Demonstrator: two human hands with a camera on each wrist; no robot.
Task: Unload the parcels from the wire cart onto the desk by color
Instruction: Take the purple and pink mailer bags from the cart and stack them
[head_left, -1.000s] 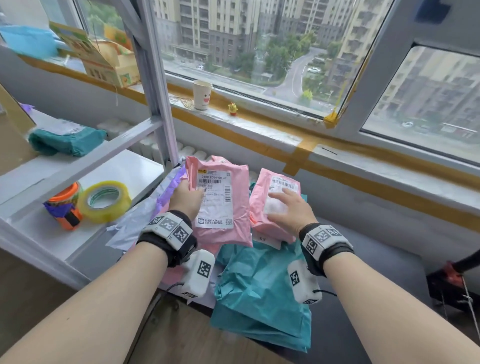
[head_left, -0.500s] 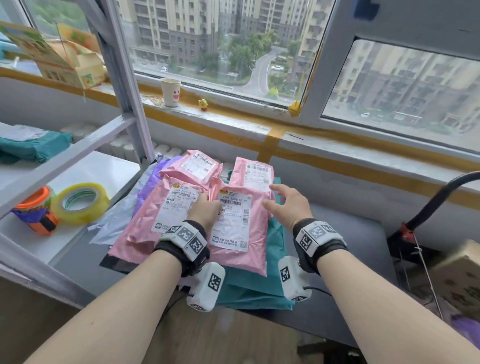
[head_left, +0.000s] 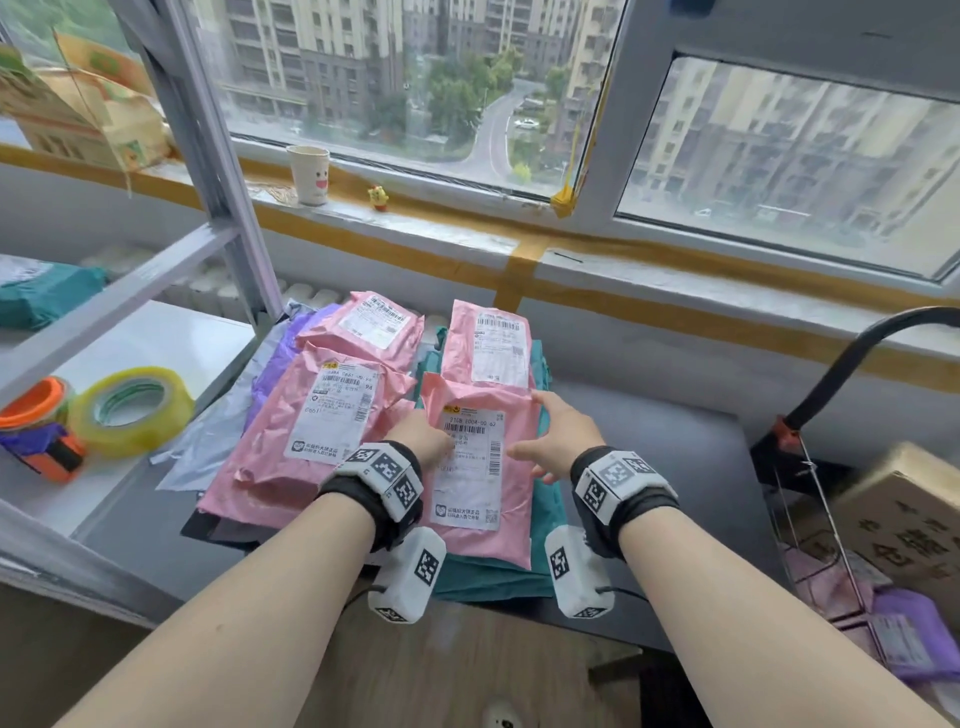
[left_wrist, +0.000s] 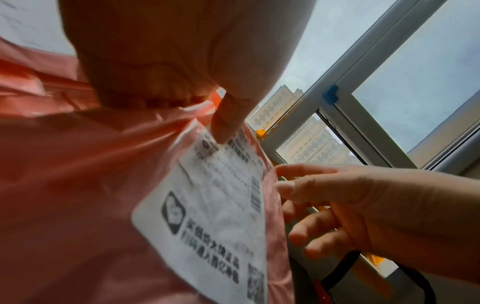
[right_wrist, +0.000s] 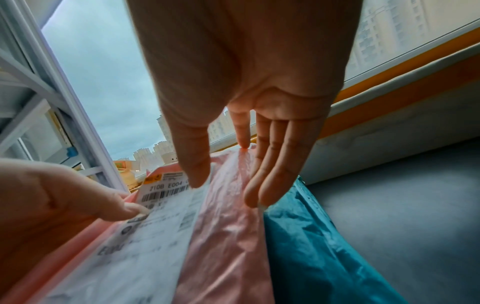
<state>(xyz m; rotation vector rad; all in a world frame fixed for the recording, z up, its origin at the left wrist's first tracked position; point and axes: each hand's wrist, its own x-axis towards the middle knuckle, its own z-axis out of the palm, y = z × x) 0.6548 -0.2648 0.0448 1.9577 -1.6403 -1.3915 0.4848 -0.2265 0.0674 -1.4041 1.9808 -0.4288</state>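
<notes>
Several pink parcels lie on the dark desk (head_left: 649, 457). The front right pink parcel (head_left: 488, 545) (left_wrist: 91, 185) (right_wrist: 228, 236) rests on teal parcels (head_left: 493, 579) (right_wrist: 324, 246). My left hand (head_left: 423, 441) (left_wrist: 182, 61) pinches its left edge, thumb (left_wrist: 226, 123) on the white label. At the parcel's right edge my right hand (head_left: 561, 441) (right_wrist: 246, 82) is spread with straight fingers that touch it. Other pink parcels sit to the left (head_left: 270, 447) and behind (head_left: 488, 343). A purple parcel (head_left: 280, 364) lies under the left pile.
The wire cart (head_left: 810, 493) stands at the right with a cardboard box (head_left: 904, 519) and a purple parcel (head_left: 904, 639) in it. A white shelf at the left holds tape rolls (head_left: 130, 410) and a teal parcel (head_left: 47, 296). Its metal post (head_left: 208, 156) rises beside the piles.
My left hand has lowered the pink parcel to the right, onto the teal pile. My right hand left the rear pink parcel and came to the lowered parcel's right edge.
</notes>
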